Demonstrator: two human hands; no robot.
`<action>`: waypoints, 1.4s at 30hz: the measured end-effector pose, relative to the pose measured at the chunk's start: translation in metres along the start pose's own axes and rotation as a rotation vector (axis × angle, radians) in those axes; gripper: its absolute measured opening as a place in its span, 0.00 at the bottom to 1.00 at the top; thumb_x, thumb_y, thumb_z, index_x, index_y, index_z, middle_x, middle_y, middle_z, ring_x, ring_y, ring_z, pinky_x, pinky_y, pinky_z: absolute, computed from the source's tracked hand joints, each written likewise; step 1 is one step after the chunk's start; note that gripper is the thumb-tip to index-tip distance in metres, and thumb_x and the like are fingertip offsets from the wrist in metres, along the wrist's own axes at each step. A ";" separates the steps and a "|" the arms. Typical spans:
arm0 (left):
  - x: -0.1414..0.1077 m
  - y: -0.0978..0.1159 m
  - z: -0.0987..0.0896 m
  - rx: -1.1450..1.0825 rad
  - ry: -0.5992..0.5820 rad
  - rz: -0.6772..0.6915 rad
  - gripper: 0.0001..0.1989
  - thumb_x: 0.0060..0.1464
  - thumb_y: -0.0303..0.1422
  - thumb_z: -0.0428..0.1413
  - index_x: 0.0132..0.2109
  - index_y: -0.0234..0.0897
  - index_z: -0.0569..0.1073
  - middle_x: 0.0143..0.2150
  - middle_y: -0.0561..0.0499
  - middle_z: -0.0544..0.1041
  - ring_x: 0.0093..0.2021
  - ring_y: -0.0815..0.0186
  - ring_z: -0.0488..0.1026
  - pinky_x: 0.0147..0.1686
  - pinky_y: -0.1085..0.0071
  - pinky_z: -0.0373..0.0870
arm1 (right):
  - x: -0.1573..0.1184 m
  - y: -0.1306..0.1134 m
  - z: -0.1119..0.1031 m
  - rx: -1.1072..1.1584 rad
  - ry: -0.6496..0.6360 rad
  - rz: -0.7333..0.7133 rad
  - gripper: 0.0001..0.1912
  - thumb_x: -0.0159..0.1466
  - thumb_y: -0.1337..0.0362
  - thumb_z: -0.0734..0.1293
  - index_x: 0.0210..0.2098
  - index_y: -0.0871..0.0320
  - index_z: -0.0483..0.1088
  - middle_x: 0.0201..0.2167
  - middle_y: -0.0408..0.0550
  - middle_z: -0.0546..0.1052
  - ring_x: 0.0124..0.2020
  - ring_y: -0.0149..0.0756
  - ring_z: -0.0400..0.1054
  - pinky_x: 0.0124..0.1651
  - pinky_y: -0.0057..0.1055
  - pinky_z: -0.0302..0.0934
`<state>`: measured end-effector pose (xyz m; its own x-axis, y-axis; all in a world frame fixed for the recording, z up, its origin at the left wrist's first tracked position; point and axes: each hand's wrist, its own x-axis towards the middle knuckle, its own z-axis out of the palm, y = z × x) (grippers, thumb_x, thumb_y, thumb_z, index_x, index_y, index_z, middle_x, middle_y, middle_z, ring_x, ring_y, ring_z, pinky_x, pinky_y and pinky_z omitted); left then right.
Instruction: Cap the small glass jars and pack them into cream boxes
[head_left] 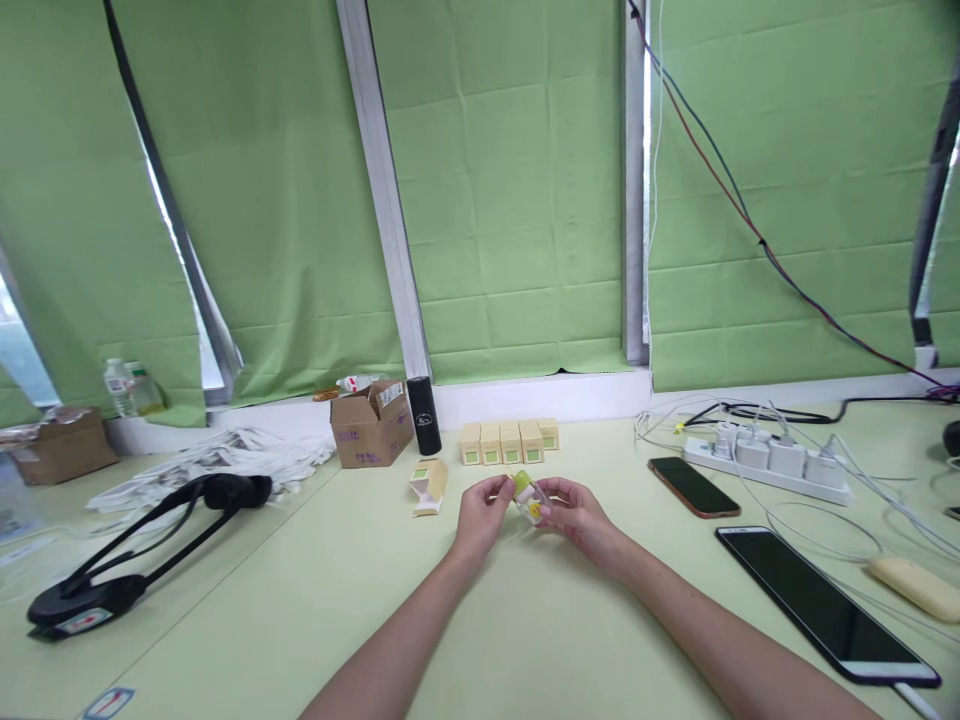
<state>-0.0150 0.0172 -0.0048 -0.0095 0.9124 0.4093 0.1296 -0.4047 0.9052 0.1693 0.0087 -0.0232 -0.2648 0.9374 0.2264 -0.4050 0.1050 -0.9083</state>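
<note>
Both hands meet over the table, fingers closed around a small clear and white piece with a lime-green top and a yellow patch (528,496); its exact kind is too small to make out. My left hand (481,515) pinches it from the left near the green part. On the other side, my right hand (577,515) grips its clear edge between thumb and fingers. Left of my hands lies an opened cream carton (428,487) with its flap toward me. Behind them stand several small cream boxes (511,443) with green labels, lined up side by side.
A brown cardboard box (369,430) and a black cylinder (424,416) stand at the back. Black headphones (135,560) and white cables lie left. To the right are a phone (694,486), a tablet (821,600), a power strip (765,465) and a cream case (916,588).
</note>
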 end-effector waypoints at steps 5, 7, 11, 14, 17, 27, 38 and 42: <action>0.000 -0.001 0.001 0.024 -0.003 0.006 0.24 0.50 0.51 0.63 0.39 0.31 0.82 0.40 0.40 0.85 0.42 0.53 0.80 0.43 0.62 0.74 | 0.000 0.001 -0.001 0.002 0.002 0.003 0.26 0.43 0.57 0.83 0.39 0.58 0.77 0.40 0.53 0.80 0.40 0.44 0.75 0.44 0.41 0.69; -0.001 -0.002 0.001 0.031 -0.009 0.004 0.24 0.50 0.51 0.63 0.39 0.31 0.82 0.40 0.40 0.85 0.42 0.53 0.80 0.43 0.62 0.75 | 0.001 0.001 -0.002 0.007 0.000 0.003 0.26 0.43 0.57 0.83 0.39 0.58 0.77 0.40 0.52 0.80 0.40 0.44 0.75 0.44 0.41 0.69; -0.001 -0.003 0.001 0.045 -0.018 0.004 0.24 0.50 0.50 0.63 0.40 0.31 0.82 0.41 0.40 0.84 0.42 0.53 0.80 0.43 0.62 0.75 | 0.001 0.003 -0.002 0.014 -0.001 -0.005 0.26 0.43 0.56 0.83 0.39 0.58 0.77 0.40 0.52 0.79 0.39 0.43 0.75 0.44 0.41 0.70; -0.001 -0.004 0.001 0.065 -0.028 0.014 0.24 0.51 0.51 0.63 0.41 0.32 0.82 0.41 0.40 0.84 0.42 0.53 0.80 0.42 0.62 0.75 | 0.002 0.004 -0.003 0.014 0.000 -0.018 0.26 0.44 0.56 0.83 0.38 0.58 0.78 0.41 0.51 0.79 0.40 0.44 0.75 0.46 0.43 0.70; 0.000 -0.005 0.001 0.078 -0.031 0.024 0.24 0.51 0.51 0.62 0.41 0.32 0.82 0.41 0.41 0.84 0.43 0.53 0.80 0.42 0.63 0.75 | 0.002 0.004 -0.003 0.008 0.004 -0.022 0.25 0.43 0.56 0.84 0.38 0.57 0.78 0.41 0.51 0.79 0.40 0.44 0.75 0.47 0.43 0.70; -0.001 -0.006 0.001 0.080 -0.049 0.026 0.23 0.52 0.50 0.62 0.42 0.33 0.82 0.42 0.42 0.84 0.44 0.53 0.80 0.43 0.63 0.74 | 0.006 0.012 -0.009 0.009 0.006 -0.036 0.25 0.45 0.56 0.83 0.39 0.57 0.78 0.41 0.50 0.79 0.41 0.45 0.76 0.48 0.43 0.70; -0.003 -0.002 0.002 0.121 -0.044 0.033 0.25 0.52 0.52 0.62 0.44 0.33 0.81 0.44 0.41 0.84 0.45 0.53 0.79 0.41 0.63 0.74 | 0.006 0.012 -0.009 -0.005 0.012 -0.035 0.25 0.45 0.56 0.83 0.40 0.57 0.77 0.41 0.51 0.80 0.42 0.46 0.76 0.49 0.43 0.69; -0.004 0.000 0.002 0.136 -0.043 0.021 0.26 0.52 0.52 0.62 0.45 0.33 0.81 0.44 0.41 0.83 0.45 0.52 0.79 0.42 0.63 0.74 | 0.006 0.012 -0.009 0.001 0.017 -0.033 0.25 0.45 0.56 0.83 0.40 0.57 0.77 0.40 0.51 0.81 0.41 0.46 0.76 0.48 0.43 0.69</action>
<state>-0.0134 0.0137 -0.0070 0.0366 0.9068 0.4200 0.2621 -0.4143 0.8716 0.1702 0.0183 -0.0362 -0.2369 0.9388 0.2500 -0.4137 0.1353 -0.9003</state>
